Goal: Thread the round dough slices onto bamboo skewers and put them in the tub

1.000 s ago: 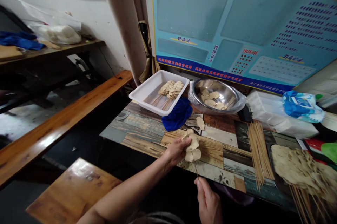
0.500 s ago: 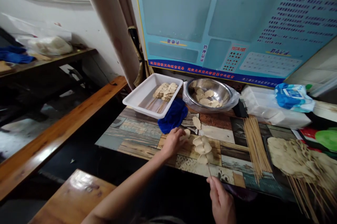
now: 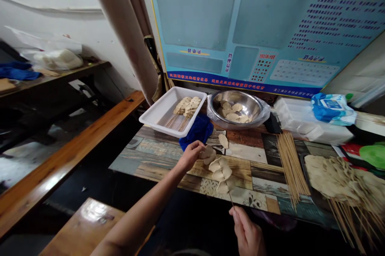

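Observation:
My right hand [image 3: 247, 230] grips the lower end of a thin wooden skewer [image 3: 231, 198]. Several pale, flat oval slices [image 3: 221, 171] are threaded along its upper part, above the table's front edge. Between the fingertips of my left hand [image 3: 192, 155] is another pale slice [image 3: 207, 154], close to the skewer's top end. A loose slice [image 3: 223, 141] lies on the table just beyond. What the slices are made of I cannot tell. Farther back, a steel bowl [image 3: 252, 107] lined with clear plastic holds more slices.
A white tray [image 3: 153, 117] with filled skewers stands at the back left, a blue cloth [image 3: 195, 131] beside it. Bare skewers [image 3: 291, 163] lie to the right, near a dark tray heaped with filled skewers [image 3: 333, 179]. A wooden bench [image 3: 90, 129] runs along the left.
My left hand has lifted the slice off the table. The skewer in my right hand has shifted slightly left, so its tip is nearer to that slice.

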A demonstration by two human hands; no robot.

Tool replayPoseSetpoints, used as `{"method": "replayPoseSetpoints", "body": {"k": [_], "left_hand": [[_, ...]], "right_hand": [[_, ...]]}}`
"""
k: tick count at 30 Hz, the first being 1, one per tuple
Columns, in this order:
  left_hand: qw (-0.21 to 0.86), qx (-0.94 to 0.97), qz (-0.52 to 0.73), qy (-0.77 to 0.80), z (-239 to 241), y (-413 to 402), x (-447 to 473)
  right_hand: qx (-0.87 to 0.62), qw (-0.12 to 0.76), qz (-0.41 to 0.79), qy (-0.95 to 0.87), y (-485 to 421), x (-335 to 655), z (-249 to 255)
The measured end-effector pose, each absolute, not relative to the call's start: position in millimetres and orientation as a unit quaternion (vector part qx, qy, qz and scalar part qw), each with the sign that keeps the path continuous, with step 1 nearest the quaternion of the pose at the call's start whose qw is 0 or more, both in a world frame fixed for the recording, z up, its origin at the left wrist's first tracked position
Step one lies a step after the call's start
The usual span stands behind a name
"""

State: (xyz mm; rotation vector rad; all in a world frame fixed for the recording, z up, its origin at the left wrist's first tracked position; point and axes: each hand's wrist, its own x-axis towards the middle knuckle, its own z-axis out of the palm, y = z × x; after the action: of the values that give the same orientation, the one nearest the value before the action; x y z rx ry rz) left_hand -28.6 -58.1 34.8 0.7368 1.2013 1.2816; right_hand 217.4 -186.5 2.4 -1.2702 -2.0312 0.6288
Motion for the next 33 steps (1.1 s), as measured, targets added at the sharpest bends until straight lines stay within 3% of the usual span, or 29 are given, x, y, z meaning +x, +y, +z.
{"method": "replayPoseSetpoints", "body": {"k": [3,9,26,33], "left_hand": [[0.651,0.259,0.554,0.451,40,-61,-27],[0.655,0.288,0.552,0.428,48,-67,-30],[0.571,0.339,0.588,0.461,56,-77,-23],[0.687,0.223,0.562,0.403,57,-74,-25]], "right_hand": [[-0.464,0.316,0.255,-0.787,-187,212,7],[-0.466,0.307,0.242,-0.794,-186,206,11],[-0.468,0.333,0.179,-0.798,-181,197,23],[-0.440,0.346,0.190,-0.807,-180,208,2]]}}
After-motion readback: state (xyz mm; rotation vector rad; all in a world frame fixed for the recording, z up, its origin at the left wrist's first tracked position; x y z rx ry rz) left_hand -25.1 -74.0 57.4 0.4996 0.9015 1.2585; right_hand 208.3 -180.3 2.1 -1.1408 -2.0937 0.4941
